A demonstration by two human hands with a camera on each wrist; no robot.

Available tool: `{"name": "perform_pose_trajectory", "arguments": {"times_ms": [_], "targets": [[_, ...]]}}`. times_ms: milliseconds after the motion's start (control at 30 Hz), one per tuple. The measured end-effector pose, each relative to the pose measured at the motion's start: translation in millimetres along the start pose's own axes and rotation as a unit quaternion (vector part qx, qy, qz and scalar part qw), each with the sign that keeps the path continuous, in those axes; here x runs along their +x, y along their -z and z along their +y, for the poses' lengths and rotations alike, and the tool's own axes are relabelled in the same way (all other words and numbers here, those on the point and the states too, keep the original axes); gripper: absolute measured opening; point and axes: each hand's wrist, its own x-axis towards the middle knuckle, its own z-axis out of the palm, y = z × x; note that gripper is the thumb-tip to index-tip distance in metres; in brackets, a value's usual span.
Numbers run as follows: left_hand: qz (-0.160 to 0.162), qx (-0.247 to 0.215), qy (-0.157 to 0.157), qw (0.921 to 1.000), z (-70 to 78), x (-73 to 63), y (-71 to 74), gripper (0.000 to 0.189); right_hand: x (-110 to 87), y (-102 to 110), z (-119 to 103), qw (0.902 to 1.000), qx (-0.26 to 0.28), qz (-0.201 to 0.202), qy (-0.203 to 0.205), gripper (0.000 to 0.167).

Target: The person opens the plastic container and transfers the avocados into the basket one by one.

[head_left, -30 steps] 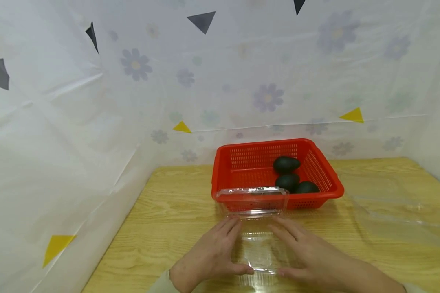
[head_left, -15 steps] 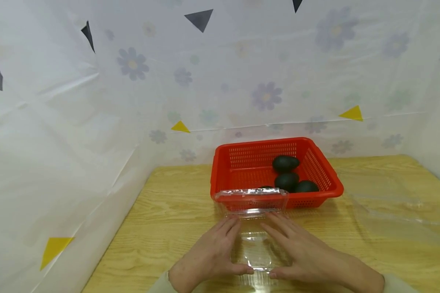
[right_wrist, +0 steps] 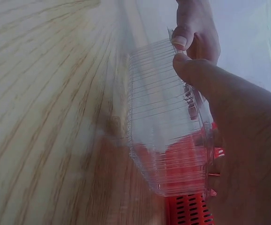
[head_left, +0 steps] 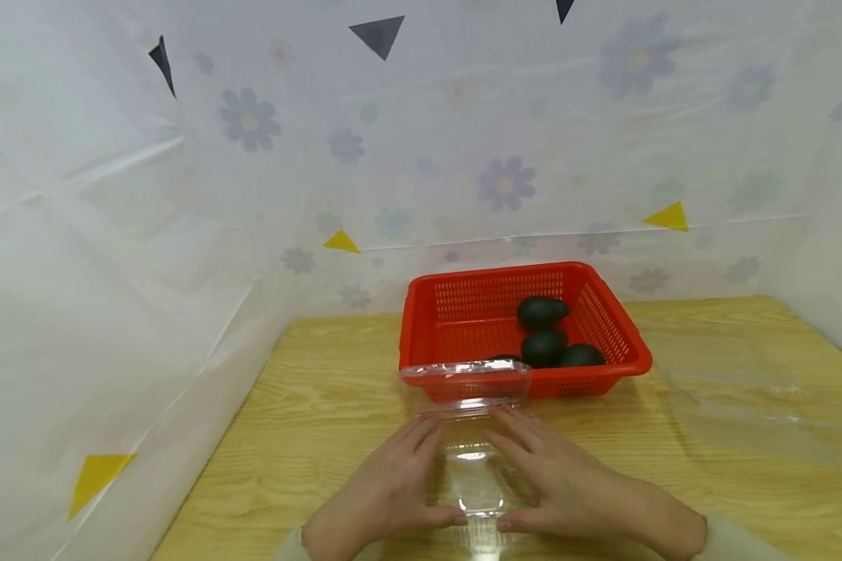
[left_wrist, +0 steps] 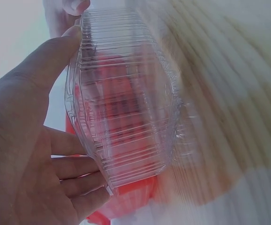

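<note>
A clear plastic clamshell box (head_left: 472,483) lies on the wooden table in front of me, its lid (head_left: 466,384) raised at the back and overlapping the red basket. My left hand (head_left: 386,491) rests along the box's left rim, fingers extended toward the hinge and thumb at the near edge. On the other side, my right hand (head_left: 568,487) mirrors it, its thumb close to the left thumb. Both wrist views show the ribbed box wall (left_wrist: 126,108) standing above the tabletop, with thumb tips at the rim. Some fingertips are hidden behind the rim.
Behind the box stands a red plastic basket (head_left: 642,362) with several dark green avocados (head_left: 543,312). Clear plastic sheets or packaging (head_left: 758,413) lie on the right of the wooden table (head_left: 309,389). White patterned sheeting (head_left: 407,140) encloses the back and sides.
My right hand has shifted left, its thumb now nearer the left thumb and its fingers closer to the hinge. The left hand stays at its rim; the head view has shifted slightly.
</note>
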Motion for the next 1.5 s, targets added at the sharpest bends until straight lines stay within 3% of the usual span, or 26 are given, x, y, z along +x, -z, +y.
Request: {"name": "perform_pose_trajectory", "arguments": {"times_ms": [267,533,767,1133,1500], "targets": [[0.000,-0.008,0.023,0.9997,-8.2,-15.1,2.4,0.098,14.3,-4.3,-6.2,0.9986,0.028,-0.043,-0.011,0.092],[-0.010,-0.023,0.052,0.9984,-14.3,-27.0,4.5,0.102,23.6,-11.6,-12.8,0.9991,0.023,-0.036,0.001,0.092],[-0.019,-0.027,0.074,0.9967,-19.2,-36.8,7.3,0.101,33.3,-14.4,-18.5,0.9968,0.043,-0.068,0.000,0.091],[-0.013,-0.044,0.093,0.9946,-29.2,-48.6,9.7,0.101,45.8,-26.4,-24.5,0.9987,0.017,-0.031,0.036,0.086],[0.016,-0.045,0.090,0.9948,-46.8,-62.4,10.9,0.099,63.3,-30.9,-37.5,0.9977,0.031,-0.052,0.032,0.088]]}}
